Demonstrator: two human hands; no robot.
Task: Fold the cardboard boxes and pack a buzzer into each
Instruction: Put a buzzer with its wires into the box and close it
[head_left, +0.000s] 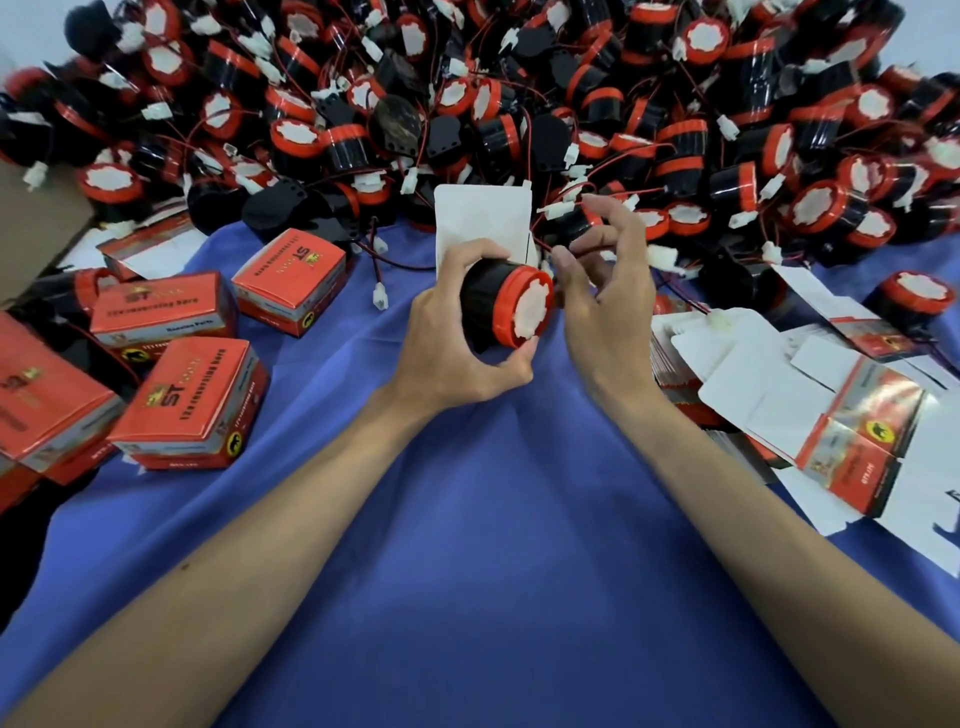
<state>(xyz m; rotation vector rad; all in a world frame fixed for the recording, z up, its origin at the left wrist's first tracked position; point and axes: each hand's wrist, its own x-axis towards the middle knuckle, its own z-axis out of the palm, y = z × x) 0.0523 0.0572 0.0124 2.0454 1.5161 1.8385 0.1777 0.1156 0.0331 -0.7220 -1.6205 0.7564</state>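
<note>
The left hand (457, 353) grips a buzzer (506, 304) over the surface (493, 519), by a white box flap (483, 218), while the right hand (608, 312) pinches its wire (584, 252), which likely needs gathering before boxing.

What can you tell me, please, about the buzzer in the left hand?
The buzzer is a black plastic-looking cylinder with a red cap and white centre, lying on its side. The left hand grips its body above the blue cloth; the right hand pinches a red wire beside it.
</note>
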